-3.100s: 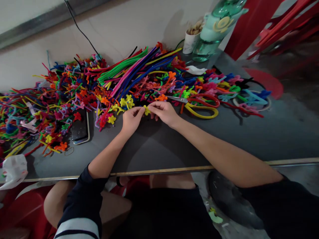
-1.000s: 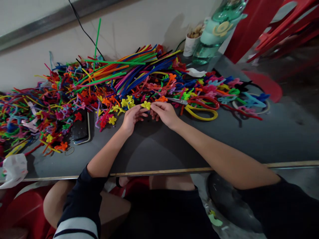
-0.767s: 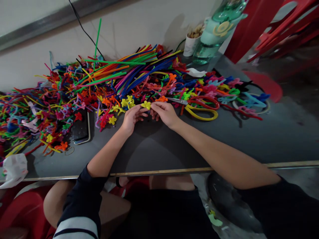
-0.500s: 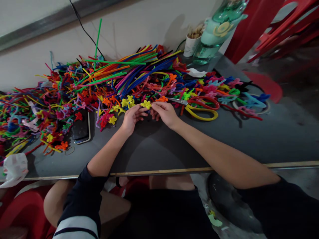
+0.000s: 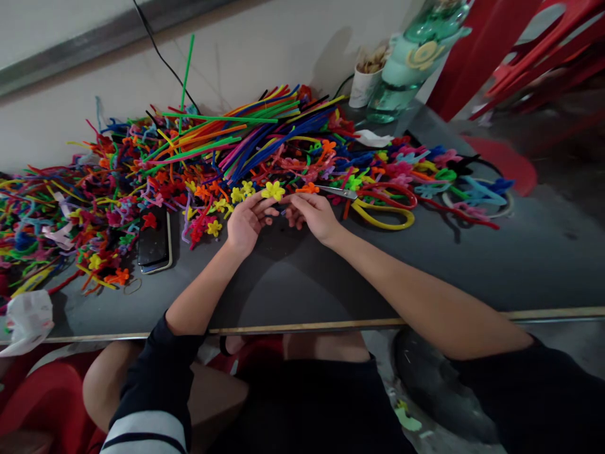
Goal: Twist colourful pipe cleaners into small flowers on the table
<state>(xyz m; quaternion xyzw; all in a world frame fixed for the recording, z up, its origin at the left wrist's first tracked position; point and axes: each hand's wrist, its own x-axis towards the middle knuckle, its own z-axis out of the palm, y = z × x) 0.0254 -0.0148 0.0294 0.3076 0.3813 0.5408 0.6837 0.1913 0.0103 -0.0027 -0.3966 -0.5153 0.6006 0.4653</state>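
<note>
A yellow pipe-cleaner flower (image 5: 273, 190) is held up between my two hands, its petals facing me. My left hand (image 5: 246, 225) has thumb and forefinger closed on it from the left, the other fingers curled below. From the right, the pinched fingertips of my right hand (image 5: 312, 213) meet the flower's lower right edge; what lies beneath them is hidden. Just behind are more yellow flowers (image 5: 243, 191) and an orange flower (image 5: 308, 188). Scissors (image 5: 385, 205) with red and yellow handles lie to the right of my right hand, blades toward it.
Long straight pipe cleaners (image 5: 236, 135) rest on a wide heap of coloured pieces along the wall. A phone (image 5: 154, 243) lies left of my hands. At the back right stand a paper cup (image 5: 363, 86) and a green bottle (image 5: 397, 82). The table's front edge (image 5: 307, 326) runs before me.
The yellow flower has shifted slightly up and left and turned to face me more. My left hand has moved a little left; my right hand has hardly moved.
</note>
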